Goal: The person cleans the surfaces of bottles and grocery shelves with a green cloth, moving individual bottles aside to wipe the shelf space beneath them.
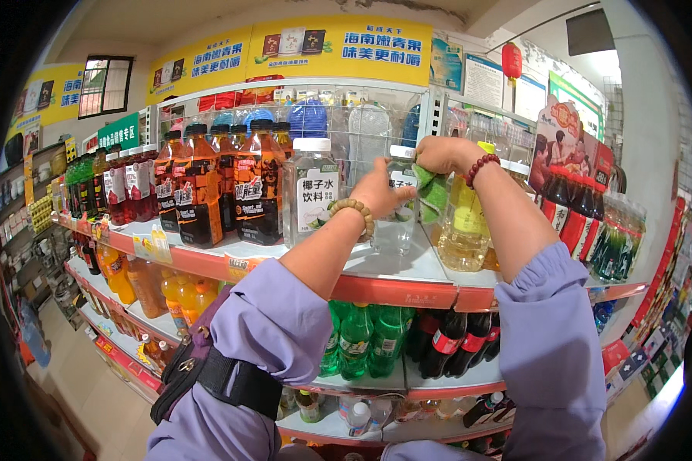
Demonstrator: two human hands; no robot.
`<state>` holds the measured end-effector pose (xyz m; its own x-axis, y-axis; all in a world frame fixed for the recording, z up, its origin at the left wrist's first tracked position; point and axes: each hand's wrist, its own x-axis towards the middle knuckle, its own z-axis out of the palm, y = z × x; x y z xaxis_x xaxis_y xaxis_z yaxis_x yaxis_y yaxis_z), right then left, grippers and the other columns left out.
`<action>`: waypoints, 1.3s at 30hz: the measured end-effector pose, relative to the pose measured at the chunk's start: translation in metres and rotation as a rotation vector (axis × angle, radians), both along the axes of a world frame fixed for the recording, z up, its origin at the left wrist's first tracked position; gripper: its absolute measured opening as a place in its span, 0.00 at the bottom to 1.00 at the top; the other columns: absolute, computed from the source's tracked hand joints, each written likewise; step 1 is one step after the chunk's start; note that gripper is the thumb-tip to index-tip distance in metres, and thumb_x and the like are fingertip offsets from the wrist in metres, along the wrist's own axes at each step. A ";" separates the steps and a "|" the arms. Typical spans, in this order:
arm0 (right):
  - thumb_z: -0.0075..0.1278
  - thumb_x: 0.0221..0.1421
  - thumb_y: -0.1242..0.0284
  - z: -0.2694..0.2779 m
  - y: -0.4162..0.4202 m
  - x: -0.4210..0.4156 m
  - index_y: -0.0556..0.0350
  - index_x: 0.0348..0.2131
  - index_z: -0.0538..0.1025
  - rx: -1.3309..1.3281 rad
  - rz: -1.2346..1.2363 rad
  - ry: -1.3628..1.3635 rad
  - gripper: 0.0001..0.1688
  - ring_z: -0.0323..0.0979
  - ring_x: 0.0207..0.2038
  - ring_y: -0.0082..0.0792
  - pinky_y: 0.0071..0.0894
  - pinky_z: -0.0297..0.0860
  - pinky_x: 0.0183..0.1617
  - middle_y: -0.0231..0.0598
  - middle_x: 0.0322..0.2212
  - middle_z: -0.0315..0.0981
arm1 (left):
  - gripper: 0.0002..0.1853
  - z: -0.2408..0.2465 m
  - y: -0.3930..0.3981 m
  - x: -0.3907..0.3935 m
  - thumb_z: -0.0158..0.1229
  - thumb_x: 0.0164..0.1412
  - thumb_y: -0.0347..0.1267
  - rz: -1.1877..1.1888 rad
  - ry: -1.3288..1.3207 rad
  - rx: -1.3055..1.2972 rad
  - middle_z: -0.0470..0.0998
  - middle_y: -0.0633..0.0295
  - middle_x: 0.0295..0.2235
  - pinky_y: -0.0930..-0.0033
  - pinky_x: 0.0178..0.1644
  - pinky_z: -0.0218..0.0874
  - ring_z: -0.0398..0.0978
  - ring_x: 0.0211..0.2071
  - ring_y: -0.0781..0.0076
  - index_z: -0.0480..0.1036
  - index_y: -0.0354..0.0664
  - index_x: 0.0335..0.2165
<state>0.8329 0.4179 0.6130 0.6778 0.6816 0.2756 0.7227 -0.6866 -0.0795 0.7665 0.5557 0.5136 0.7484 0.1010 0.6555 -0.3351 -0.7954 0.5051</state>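
My left hand (380, 193) is around the left side of a clear plastic bottle of coconut water (402, 222) with a white cap, which stands upright on the top shelf. At the bottle's right side, my right hand (445, 154) grips a green cloth (432, 193), which hangs down beside the bottle. A larger coconut water bottle (313, 196) with a white cap stands left of my left hand. Behind my right wrist is a bottle of pale yellow liquid (464, 245) with a yellow cap. The fingertips of my right hand are partly hidden.
Dark-capped drink bottles (259, 190) stand to the left along the top shelf (380, 288), which has a red edge. Red-labelled bottles (571, 213) stand at the right. A wire grid (352, 115) rises behind the shelf. Green soda bottles (354, 346) and cola bottles (447, 346) fill part of the shelf below.
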 end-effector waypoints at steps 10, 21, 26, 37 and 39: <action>0.44 0.46 0.74 -0.037 -0.026 -0.036 0.63 0.34 0.76 0.093 0.056 -0.408 0.16 0.71 0.37 0.55 0.44 0.67 0.44 0.60 0.31 0.73 | 0.44 -0.002 0.001 0.011 0.65 0.46 0.48 0.026 0.007 -0.028 0.73 0.40 0.39 0.62 0.45 0.64 0.73 0.42 0.53 0.55 0.26 0.49; 0.46 0.46 0.76 -0.048 -0.002 -0.084 0.57 0.34 0.77 0.260 0.265 -0.809 0.13 0.70 0.36 0.47 0.43 0.67 0.41 0.46 0.31 0.71 | 0.49 -0.019 0.012 0.030 0.66 0.43 0.48 -0.114 0.047 -0.127 0.70 0.36 0.42 0.62 0.48 0.62 0.71 0.45 0.50 0.52 0.20 0.50; 0.50 0.43 0.74 -0.045 0.034 -0.066 0.47 0.30 0.79 -0.263 0.125 -1.059 0.10 0.65 0.45 0.36 0.33 0.67 0.37 0.31 0.33 0.72 | 0.23 -0.020 0.017 0.050 0.53 0.55 0.37 -0.131 -0.183 0.306 0.69 0.49 0.47 0.62 0.51 0.59 0.68 0.48 0.57 0.64 0.38 0.48; 0.49 0.41 0.81 -0.045 0.016 -0.075 0.54 0.33 0.79 0.090 0.223 -0.792 0.15 0.67 0.39 0.44 0.37 0.67 0.44 0.43 0.29 0.73 | 0.33 -0.026 0.012 0.034 0.59 0.53 0.38 -0.058 0.028 0.032 0.64 0.43 0.51 0.62 0.56 0.54 0.62 0.53 0.54 0.56 0.33 0.52; 0.48 0.42 0.82 -0.028 0.001 -0.066 0.54 0.35 0.78 0.239 0.274 -0.841 0.16 0.67 0.38 0.45 0.40 0.66 0.44 0.45 0.30 0.73 | 0.43 -0.025 0.001 0.025 0.62 0.51 0.42 -0.104 0.013 -0.164 0.63 0.36 0.49 0.62 0.55 0.55 0.65 0.51 0.50 0.49 0.26 0.54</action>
